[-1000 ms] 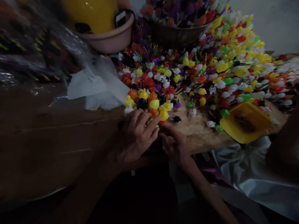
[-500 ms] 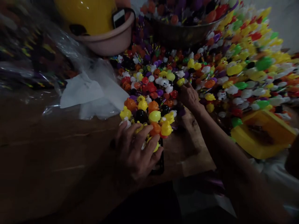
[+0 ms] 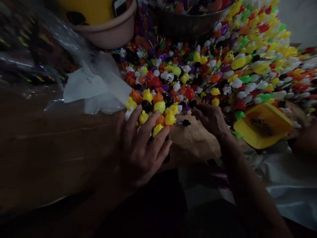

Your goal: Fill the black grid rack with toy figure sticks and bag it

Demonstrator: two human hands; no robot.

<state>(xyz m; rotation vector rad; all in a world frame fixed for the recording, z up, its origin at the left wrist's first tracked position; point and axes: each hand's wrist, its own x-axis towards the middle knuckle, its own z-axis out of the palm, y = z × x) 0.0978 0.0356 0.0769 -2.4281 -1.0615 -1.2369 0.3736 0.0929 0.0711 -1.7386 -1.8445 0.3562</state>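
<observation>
My left hand [image 3: 142, 150] lies with fingers spread over a tight group of small glossy plastic figure heads in yellow, orange, black and white. A yellow figure head [image 3: 169, 117] and a yellow-green one [image 3: 159, 106] show beyond its fingertips. Under that hand, the edge of a dark holder is mostly hidden. To the right, my right hand [image 3: 210, 119] reaches over the wood with fingers stretched out, close to the near edge of the loose pile. A small black figure on a thin stem [image 3: 186, 123] lies between the hands. Dim light blurs the right fingertips.
A large pile of coloured figures [image 3: 237, 74] spreads across the back and right. Behind it stand a metal basin [image 3: 190, 21] and a pink tub [image 3: 109, 34]. A yellow container [image 3: 269, 122] lies right; clear plastic sheeting [image 3: 99, 87] covers the wooden tabletop's left side.
My right hand has drawn back from the pile toward me and slightly right, its fingers now stretched out. My left hand stays over the grouped figures. The view has tilted down slightly.
</observation>
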